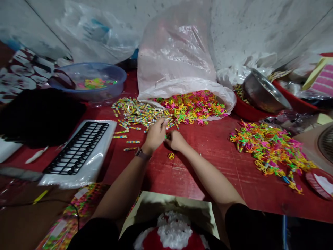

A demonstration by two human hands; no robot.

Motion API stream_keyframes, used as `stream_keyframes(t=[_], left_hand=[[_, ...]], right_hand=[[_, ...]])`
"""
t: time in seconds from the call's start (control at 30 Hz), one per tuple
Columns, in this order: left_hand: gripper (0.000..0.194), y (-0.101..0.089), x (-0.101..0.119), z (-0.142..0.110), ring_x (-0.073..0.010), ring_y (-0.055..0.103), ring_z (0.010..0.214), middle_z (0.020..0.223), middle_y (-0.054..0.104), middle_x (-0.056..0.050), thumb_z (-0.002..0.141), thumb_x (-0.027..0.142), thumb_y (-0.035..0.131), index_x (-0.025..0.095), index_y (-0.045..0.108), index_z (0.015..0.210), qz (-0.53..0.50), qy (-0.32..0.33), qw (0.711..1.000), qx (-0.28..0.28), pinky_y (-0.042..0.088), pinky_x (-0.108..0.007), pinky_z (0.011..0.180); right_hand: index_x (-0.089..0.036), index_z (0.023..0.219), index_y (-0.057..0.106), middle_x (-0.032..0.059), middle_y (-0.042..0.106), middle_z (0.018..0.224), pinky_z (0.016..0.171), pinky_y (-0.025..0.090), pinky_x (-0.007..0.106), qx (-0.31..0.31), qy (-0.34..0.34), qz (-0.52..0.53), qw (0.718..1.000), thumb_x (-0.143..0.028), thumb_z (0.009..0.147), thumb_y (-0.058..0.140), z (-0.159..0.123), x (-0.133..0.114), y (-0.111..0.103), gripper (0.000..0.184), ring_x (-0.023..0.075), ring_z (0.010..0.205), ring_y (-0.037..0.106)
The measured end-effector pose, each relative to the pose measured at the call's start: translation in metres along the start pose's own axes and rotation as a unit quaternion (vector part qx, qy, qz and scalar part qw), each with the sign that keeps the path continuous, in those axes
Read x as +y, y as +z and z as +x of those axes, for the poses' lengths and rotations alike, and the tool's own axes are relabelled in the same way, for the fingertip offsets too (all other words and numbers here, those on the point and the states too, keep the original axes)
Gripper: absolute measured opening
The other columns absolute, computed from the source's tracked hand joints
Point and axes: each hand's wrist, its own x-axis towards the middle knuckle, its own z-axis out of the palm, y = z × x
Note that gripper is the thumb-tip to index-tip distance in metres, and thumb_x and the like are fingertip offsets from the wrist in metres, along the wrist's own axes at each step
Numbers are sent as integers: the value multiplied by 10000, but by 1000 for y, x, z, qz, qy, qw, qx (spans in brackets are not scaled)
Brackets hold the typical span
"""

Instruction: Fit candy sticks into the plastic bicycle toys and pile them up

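Red table: we see a scratched, painted top in front of a rough grey wall.
Left hand: the fingers bend down at the near edge of the heap, but we cannot tell if they grasp a stick.
Right hand: it is curled, just beside the left hand; we cannot tell if it holds anything.
Wrapped sticks: small striped cylinders in shiny wrappers lie just ahead of the hands, and a few lie apart on the left.
Yellow plastic ring: this flat piece lies just below the right hand.
Risk: we judge that the round sticks could roll away if a wrist sweeps them, and the ring could be pushed off.
Neon plastic pieces: thin, tangled shapes lie beyond the hands, at the mouth of a clear plastic bag.
Farther: a blue plastic basin stands beyond the left hand, and a steel bowl sits far to the right.
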Motion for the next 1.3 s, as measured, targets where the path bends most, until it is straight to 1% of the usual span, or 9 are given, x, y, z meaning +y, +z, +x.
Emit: stream_keyframes(t=[0.1, 0.2, 0.27, 0.4, 0.7, 0.9, 1.13, 1.23, 1.3], left_hand=[[321, 7, 5, -6, -215, 631, 926, 1023, 691, -81, 1081, 427, 367, 205, 597, 1108, -43, 5, 998, -34, 475, -325, 852], [285, 17, 12, -15, -183, 607, 900, 1025, 657, -58, 1074, 439, 407, 209, 550, 1159, -133, 26, 985, -107, 483, -304, 842], [279, 23, 19, -21, -175, 603, 901, 1010, 650, -48, 1068, 452, 429, 208, 550, 1130, -189, 35, 969, -155, 486, -294, 844], [264, 29, 29, -27, -193, 634, 993, 1063, 670, -69, 1062, 442, 454, 201, 555, 1093, -250, 43, 948, -193, 494, -309, 899], [127, 34, 33, -36, -187, 673, 870, 948, 700, -57, 1025, 324, 520, 206, 548, 989, -173, 40, 973, -150, 482, -275, 744], [35, 40, 40, -43, -190, 682, 829, 936, 717, -52, 965, 215, 551, 211, 567, 996, -105, 25, 988, -107, 467, -268, 702], [60, 50, 35, -45, -206, 681, 776, 942, 731, -76, 967, 194, 532, 208, 563, 1017, -32, -4, 994, -103, 460, -294, 685], [143, 49, 35, -38, -248, 698, 904, 1021, 726, -115, 1012, 296, 511, 197, 573, 1095, -28, 12, 990, -137, 509, -350, 789], [277, 34, 33, -31, -273, 671, 1065, 1138, 702, -138, 1016, 387, 529, 191, 568, 1207, -10, 53, 986, -157, 513, -402, 930]], right_hand=[[-185, 879, 627, 16, 660, 769, 720, 463, 286, 102, 44, 171, 979, -287, 840, 716, -8, 14, -27, 141, 159, 693, 553], [-214, 954, 634, 7, 679, 866, 757, 483, 282, 208, 8, 395, 895, -428, 790, 764, -23, 19, -51, 299, 157, 759, 579], [-228, 973, 664, 9, 687, 907, 771, 483, 286, 200, -17, 483, 852, -476, 732, 819, -35, 17, -60, 379, 161, 791, 588], [-224, 880, 699, -4, 641, 797, 707, 448, 291, 151, -3, 528, 835, -525, 701, 849, -54, 9, -62, 381, 154, 715, 540], [-217, 762, 622, -36, 553, 686, 637, 376, 268, 113, 50, 594, 795, -485, 630, 899, -62, 10, -51, 407, 125, 629, 464], [-221, 763, 573, -34, 541, 690, 635, 360, 279, 177, 74, 507, 840, -524, 719, 779, -61, 17, -42, 369, 138, 633, 454], [-235, 791, 511, 11, 559, 763, 715, 418, 322, 305, 41, 193, 932, -373, 905, 533, -62, 9, -31, 180, 192, 741, 510], [-224, 801, 570, 37, 607, 810, 745, 457, 336, 309, 13, 139, 941, -358, 901, 551, -60, 12, -50, 168, 202, 771, 550], [-207, 831, 634, 34, 627, 769, 697, 471, 336, 324, 24, 143, 935, -399, 888, 582, -67, 31, -86, 207, 194, 703, 561]])
